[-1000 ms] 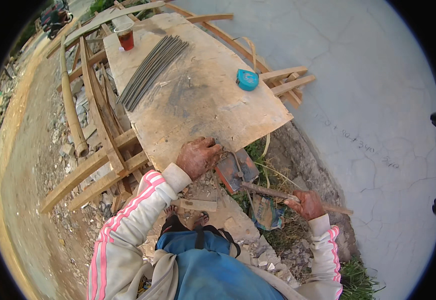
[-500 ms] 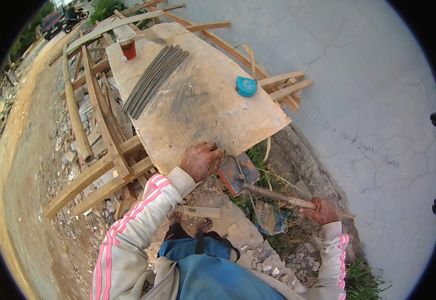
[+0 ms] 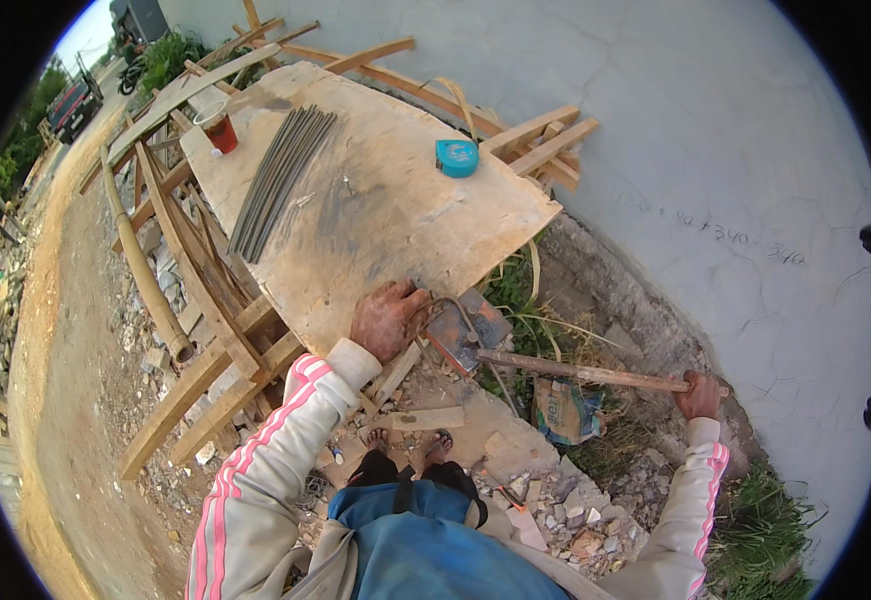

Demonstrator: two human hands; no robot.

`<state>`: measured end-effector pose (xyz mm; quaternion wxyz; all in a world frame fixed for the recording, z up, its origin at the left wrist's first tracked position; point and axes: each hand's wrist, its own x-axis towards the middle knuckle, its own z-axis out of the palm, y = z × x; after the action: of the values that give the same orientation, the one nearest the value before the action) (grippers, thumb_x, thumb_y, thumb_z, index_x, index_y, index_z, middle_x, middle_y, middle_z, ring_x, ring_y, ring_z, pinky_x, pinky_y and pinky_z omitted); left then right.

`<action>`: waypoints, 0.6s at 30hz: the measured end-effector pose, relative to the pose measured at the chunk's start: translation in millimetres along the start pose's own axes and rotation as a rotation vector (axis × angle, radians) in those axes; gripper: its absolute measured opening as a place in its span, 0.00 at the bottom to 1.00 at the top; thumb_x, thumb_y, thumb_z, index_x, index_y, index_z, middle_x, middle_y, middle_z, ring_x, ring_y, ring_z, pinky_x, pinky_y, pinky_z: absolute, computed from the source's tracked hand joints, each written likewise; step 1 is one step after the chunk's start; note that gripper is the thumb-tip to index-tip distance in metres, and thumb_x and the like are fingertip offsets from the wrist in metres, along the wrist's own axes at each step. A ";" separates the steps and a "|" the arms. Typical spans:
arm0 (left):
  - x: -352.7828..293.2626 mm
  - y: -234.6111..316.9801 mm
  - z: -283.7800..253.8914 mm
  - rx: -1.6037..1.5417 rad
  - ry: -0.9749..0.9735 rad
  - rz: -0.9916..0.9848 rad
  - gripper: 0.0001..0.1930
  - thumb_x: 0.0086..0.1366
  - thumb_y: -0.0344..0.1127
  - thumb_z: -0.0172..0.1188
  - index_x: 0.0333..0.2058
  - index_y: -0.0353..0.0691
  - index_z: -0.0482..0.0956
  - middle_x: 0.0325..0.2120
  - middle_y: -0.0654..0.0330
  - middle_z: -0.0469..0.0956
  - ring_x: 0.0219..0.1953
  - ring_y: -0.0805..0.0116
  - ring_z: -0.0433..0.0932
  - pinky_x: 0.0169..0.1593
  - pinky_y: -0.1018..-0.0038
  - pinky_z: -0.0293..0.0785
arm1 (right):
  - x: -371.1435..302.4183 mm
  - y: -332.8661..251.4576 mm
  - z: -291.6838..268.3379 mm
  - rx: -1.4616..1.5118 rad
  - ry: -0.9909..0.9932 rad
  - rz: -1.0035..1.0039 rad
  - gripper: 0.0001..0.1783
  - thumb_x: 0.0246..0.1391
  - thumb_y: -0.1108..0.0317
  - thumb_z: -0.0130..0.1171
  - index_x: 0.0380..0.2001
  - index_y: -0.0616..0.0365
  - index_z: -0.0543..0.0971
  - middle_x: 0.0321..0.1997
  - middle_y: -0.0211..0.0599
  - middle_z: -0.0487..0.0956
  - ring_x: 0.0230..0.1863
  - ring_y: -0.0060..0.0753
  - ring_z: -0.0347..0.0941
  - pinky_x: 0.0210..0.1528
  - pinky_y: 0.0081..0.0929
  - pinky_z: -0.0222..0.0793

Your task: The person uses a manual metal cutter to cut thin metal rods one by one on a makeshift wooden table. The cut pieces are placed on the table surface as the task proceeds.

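My left hand (image 3: 389, 320) is closed at the near edge of a worn wooden board (image 3: 426, 240), its fingers around one end of a thin metal rod (image 3: 468, 318). From there the rod curves over and hangs down to the right. My right hand (image 3: 698, 396) grips the far end of a long rusty bar (image 3: 596, 374), out to the right. The bar's head meets the rod beside a grey-and-orange block (image 3: 486, 318) at the board's edge. A bundle of dark metal rods (image 3: 281, 185) lies on the board's left side.
A teal tape measure (image 3: 458, 158) and a plastic cup of red-brown drink (image 3: 220, 135) stand on the board. Wooden beams (image 3: 191, 250) and a bamboo pole (image 3: 146, 265) lie left. A cracked grey wall (image 3: 676, 130) rises right. Rubble (image 3: 576, 515) and a torn sack (image 3: 566, 410) lie below.
My right hand has moved outward to the right with the bar, which now lies flatter. My left hand stays at the board's edge. The whole view has shifted slightly.
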<state>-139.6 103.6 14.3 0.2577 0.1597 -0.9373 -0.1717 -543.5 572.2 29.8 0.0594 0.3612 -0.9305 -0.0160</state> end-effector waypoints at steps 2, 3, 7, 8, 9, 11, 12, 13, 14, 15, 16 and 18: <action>-0.2 0.5 -0.2 0.000 -0.013 -0.012 0.07 0.61 0.31 0.66 0.38 0.41 0.81 0.32 0.53 0.77 0.36 0.49 0.79 0.39 0.55 0.77 | -3.9 -3.6 -2.1 0.015 0.019 0.021 0.31 0.57 0.43 0.67 0.17 0.61 0.78 0.21 0.60 0.77 0.30 0.69 0.77 0.34 0.56 0.72; -0.3 0.7 -0.3 0.000 0.000 0.006 0.07 0.61 0.31 0.65 0.38 0.41 0.81 0.32 0.53 0.77 0.36 0.49 0.79 0.39 0.55 0.77 | -6.4 -5.3 -2.9 0.009 0.020 0.027 0.31 0.57 0.43 0.66 0.17 0.61 0.78 0.21 0.61 0.77 0.30 0.70 0.77 0.34 0.56 0.72; -0.4 -1.0 0.4 -0.008 0.003 0.029 0.07 0.61 0.30 0.64 0.38 0.41 0.80 0.31 0.53 0.76 0.36 0.48 0.79 0.39 0.54 0.77 | -19.2 -9.8 -6.5 -0.006 0.036 0.068 0.30 0.57 0.43 0.65 0.17 0.60 0.78 0.21 0.60 0.77 0.30 0.69 0.78 0.36 0.57 0.72; -0.3 -1.8 0.6 -0.012 -0.020 0.019 0.07 0.61 0.30 0.64 0.38 0.41 0.80 0.31 0.53 0.76 0.36 0.48 0.79 0.39 0.54 0.77 | -23.5 -10.4 -8.1 -0.019 0.033 0.081 0.30 0.58 0.43 0.65 0.17 0.60 0.78 0.21 0.59 0.77 0.30 0.69 0.78 0.36 0.57 0.72; -0.4 -2.7 0.7 -0.015 -0.006 0.035 0.07 0.61 0.30 0.64 0.38 0.41 0.80 0.31 0.53 0.76 0.36 0.48 0.79 0.39 0.54 0.77 | -28.2 -10.9 -10.0 -0.033 0.030 0.095 0.29 0.58 0.44 0.65 0.17 0.60 0.78 0.21 0.59 0.77 0.30 0.69 0.78 0.36 0.58 0.72; -0.1 -3.9 1.3 -0.030 -0.009 0.041 0.07 0.62 0.31 0.63 0.39 0.41 0.80 0.31 0.53 0.76 0.36 0.48 0.79 0.39 0.54 0.77 | -38.0 -11.8 -14.4 -0.045 0.078 0.096 0.29 0.57 0.43 0.65 0.17 0.59 0.79 0.20 0.58 0.78 0.30 0.68 0.78 0.37 0.58 0.73; -0.3 -4.0 1.7 -0.026 -0.006 0.045 0.07 0.62 0.31 0.63 0.39 0.41 0.80 0.30 0.53 0.76 0.36 0.48 0.79 0.39 0.54 0.77 | -42.8 -12.2 -16.9 -0.066 0.085 0.101 0.29 0.57 0.43 0.66 0.17 0.59 0.79 0.20 0.58 0.78 0.30 0.68 0.78 0.37 0.58 0.73; -0.2 -3.8 1.9 -0.025 -0.005 0.047 0.07 0.62 0.31 0.63 0.39 0.41 0.80 0.30 0.53 0.76 0.36 0.48 0.79 0.39 0.54 0.77 | -44.9 -12.9 -19.2 -0.053 0.082 0.102 0.29 0.57 0.43 0.66 0.17 0.59 0.79 0.20 0.58 0.78 0.30 0.68 0.78 0.37 0.57 0.74; -0.4 -3.6 1.9 -0.025 -0.003 0.042 0.07 0.62 0.31 0.63 0.39 0.41 0.80 0.30 0.53 0.75 0.37 0.48 0.79 0.40 0.54 0.78 | -43.9 -13.6 -21.3 -0.054 0.064 0.106 0.29 0.57 0.43 0.66 0.17 0.59 0.79 0.21 0.58 0.78 0.30 0.68 0.78 0.37 0.57 0.74; -0.9 -2.8 2.1 0.003 -0.002 0.048 0.07 0.62 0.31 0.63 0.39 0.41 0.80 0.30 0.53 0.76 0.37 0.48 0.79 0.40 0.54 0.78 | -43.7 -14.7 -23.0 -0.055 0.046 0.109 0.29 0.56 0.43 0.67 0.17 0.59 0.79 0.21 0.58 0.78 0.30 0.68 0.78 0.37 0.57 0.74; -0.7 -1.7 2.6 0.031 0.005 0.049 0.06 0.62 0.31 0.63 0.39 0.42 0.80 0.30 0.54 0.76 0.37 0.49 0.79 0.40 0.55 0.78 | -42.8 -16.3 -23.9 -0.044 0.036 0.117 0.29 0.56 0.43 0.67 0.17 0.59 0.80 0.21 0.58 0.78 0.30 0.69 0.78 0.37 0.57 0.74; -0.4 -1.2 1.8 0.071 0.001 0.057 0.06 0.63 0.33 0.63 0.39 0.42 0.80 0.31 0.54 0.76 0.37 0.50 0.80 0.40 0.55 0.79 | -37.5 -20.6 -23.1 -0.021 0.030 0.111 0.29 0.56 0.43 0.68 0.18 0.60 0.80 0.21 0.59 0.78 0.31 0.69 0.78 0.38 0.57 0.73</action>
<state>-140.0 103.2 12.2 0.2571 0.1418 -0.9469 -0.1310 -499.4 582.6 47.5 0.0776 0.3084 -0.9479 -0.0169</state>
